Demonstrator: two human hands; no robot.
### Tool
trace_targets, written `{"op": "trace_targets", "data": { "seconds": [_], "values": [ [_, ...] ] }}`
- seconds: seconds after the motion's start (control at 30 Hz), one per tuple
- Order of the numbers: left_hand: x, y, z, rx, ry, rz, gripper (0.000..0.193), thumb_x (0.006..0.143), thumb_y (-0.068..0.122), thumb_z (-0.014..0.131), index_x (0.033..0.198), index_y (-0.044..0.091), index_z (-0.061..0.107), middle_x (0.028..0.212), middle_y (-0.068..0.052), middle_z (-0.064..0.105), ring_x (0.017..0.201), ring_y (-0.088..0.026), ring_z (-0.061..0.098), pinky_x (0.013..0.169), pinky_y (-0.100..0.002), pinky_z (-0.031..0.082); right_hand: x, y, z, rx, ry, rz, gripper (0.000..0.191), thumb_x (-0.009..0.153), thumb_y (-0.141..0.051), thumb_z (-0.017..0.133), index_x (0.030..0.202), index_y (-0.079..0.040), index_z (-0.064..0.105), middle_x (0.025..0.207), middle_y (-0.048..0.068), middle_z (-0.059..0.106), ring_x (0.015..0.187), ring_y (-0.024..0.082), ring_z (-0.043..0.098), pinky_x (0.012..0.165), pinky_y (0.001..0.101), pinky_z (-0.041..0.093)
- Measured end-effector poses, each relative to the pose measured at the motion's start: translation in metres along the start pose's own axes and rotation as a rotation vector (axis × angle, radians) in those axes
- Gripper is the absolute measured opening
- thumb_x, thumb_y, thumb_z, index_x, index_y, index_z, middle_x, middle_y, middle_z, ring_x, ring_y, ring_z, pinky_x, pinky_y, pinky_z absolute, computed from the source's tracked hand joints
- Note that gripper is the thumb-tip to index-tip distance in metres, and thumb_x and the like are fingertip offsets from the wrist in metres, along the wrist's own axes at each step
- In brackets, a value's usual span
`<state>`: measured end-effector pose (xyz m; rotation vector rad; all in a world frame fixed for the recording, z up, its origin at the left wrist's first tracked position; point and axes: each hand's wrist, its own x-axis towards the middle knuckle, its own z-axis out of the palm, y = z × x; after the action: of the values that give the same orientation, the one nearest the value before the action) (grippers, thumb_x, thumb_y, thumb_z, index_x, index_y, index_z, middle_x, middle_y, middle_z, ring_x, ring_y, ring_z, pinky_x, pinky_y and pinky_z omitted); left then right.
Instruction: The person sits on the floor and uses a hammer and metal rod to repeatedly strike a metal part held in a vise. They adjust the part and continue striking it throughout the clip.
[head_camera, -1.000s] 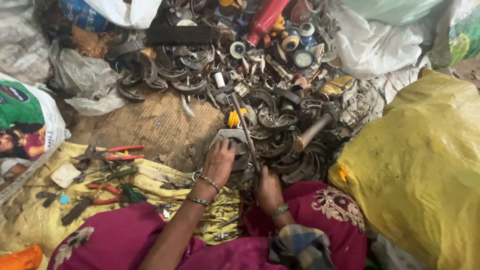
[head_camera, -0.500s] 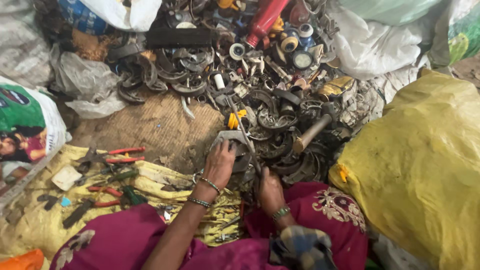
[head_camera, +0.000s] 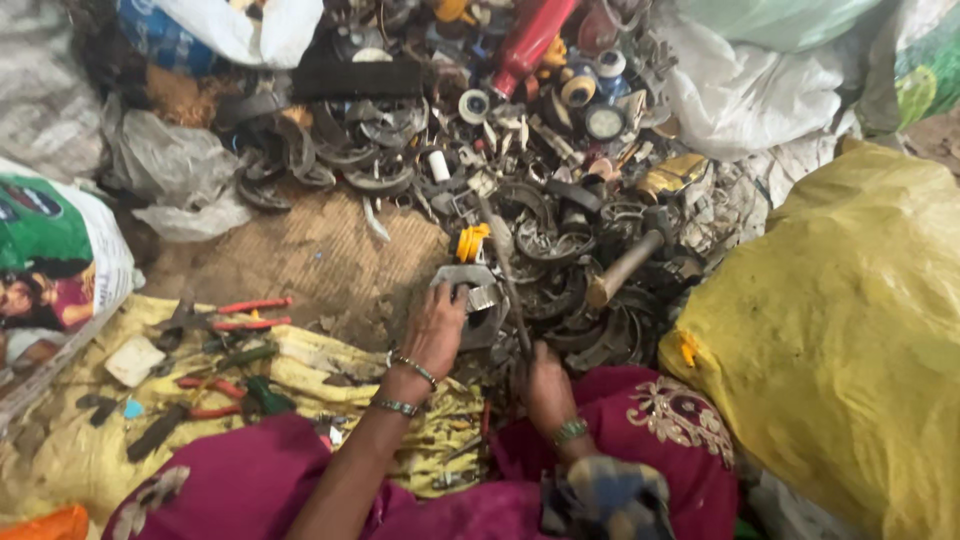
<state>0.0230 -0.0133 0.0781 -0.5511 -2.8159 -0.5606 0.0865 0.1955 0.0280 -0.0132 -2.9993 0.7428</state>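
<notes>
Metal bracket (head_camera: 470, 290) under left hand (head_camera: 437, 330), scrap heap (head_camera: 560, 200) crowding beyond.

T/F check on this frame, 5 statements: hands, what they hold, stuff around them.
1. The left hand rests on a grey metal bracket-shaped part. True.
2. The right hand holds a long thin metal rod that points away into the scrap pile. True.
3. The red-handled pliers are in the right hand's grip. False: they lie on the yellow cloth to the left, untouched.
4. A large yellow sack sits on the person's left. False: it is on the right.
5. A red plastic bottle lies at the far edge of the scrap pile. True.
</notes>
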Motion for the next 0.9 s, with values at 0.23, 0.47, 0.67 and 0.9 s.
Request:
{"op": "trace_targets", "data": {
  "seconds": [0.23, 0.47, 0.67, 0.9],
  "values": [
    [-0.002, 0.002, 0.01, -0.013, 0.067, 0.013, 0.034, 0.091, 0.007, 0.055, 0.124, 0.0, 0.064, 0.115, -0.019, 0.06, 0.108, -0.036, 0.059, 0.092, -0.046, 0.052, -0.019, -0.01, -0.034, 0.37, 0.284, -0.016, 0.024, 0.101, -0.02, 0.061, 0.113, -0.002, 0.053, 0.071, 0.019, 0.067, 0.059, 0.037, 0.069, 0.049, 0.049, 0.051],
    [-0.001, -0.008, 0.003, -0.094, 0.042, -0.021, 0.037, 0.091, 0.009, 0.056, 0.125, -0.002, 0.064, 0.121, -0.023, 0.059, 0.111, -0.041, 0.057, 0.089, -0.048, 0.051, 0.002, 0.003, -0.005, 0.051, 0.043, -0.132, 0.03, 0.099, -0.019, 0.062, 0.118, 0.002, 0.052, 0.072, 0.023, 0.067, 0.061, 0.041, 0.067, 0.05, 0.0497, 0.049],
    [-0.002, -0.013, 0.007, -0.139, 0.014, 0.015, 0.036, 0.092, 0.006, 0.054, 0.125, 0.005, 0.067, 0.121, -0.02, 0.061, 0.114, -0.038, 0.059, 0.091, -0.048, 0.052, -0.01, 0.007, -0.014, 0.336, 0.224, -0.02, 0.029, 0.1, -0.019, 0.062, 0.118, 0.003, 0.055, 0.076, 0.025, 0.068, 0.064, 0.043, 0.066, 0.052, 0.0496, 0.047],
    [0.0, -0.018, 0.004, -0.111, -0.097, -0.089, 0.032, 0.093, 0.01, 0.055, 0.123, 0.008, 0.067, 0.118, -0.017, 0.062, 0.109, -0.037, 0.063, 0.087, -0.048, 0.054, 0.006, 0.025, 0.026, 0.165, 0.103, -0.163, 0.033, 0.099, -0.02, 0.057, 0.122, 0.002, 0.051, 0.073, 0.026, 0.064, 0.06, 0.044, 0.061, 0.052, 0.0504, 0.047]
  ]
}}
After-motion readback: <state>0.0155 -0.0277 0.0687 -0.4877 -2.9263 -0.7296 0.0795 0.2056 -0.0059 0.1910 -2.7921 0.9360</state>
